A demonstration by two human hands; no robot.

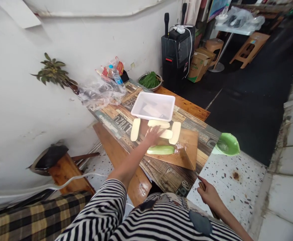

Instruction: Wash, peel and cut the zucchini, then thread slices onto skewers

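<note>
My left hand [153, 135] reaches over a wooden cutting board [186, 147], fingers spread, touching pale peeled vegetable slices [165, 133]. One pale slice [135, 129] lies off the board to the left. A green cucumber-like piece [161, 150] rests on the board just right of my wrist. My right hand [208, 194] is closed on a knife [193, 170] by its handle at the table's near corner, the blade pointing toward the board. A white plastic tray [153, 106] stands just beyond the slices.
A green bowl [227, 144] sits at the table's right edge. Crumpled plastic bags [98, 92], a water bottle [116, 77] and a bowl of greens [150, 80] are at the far end. A black speaker [178, 53], stools and boxes stand beyond; a wooden stool [61, 167] is left.
</note>
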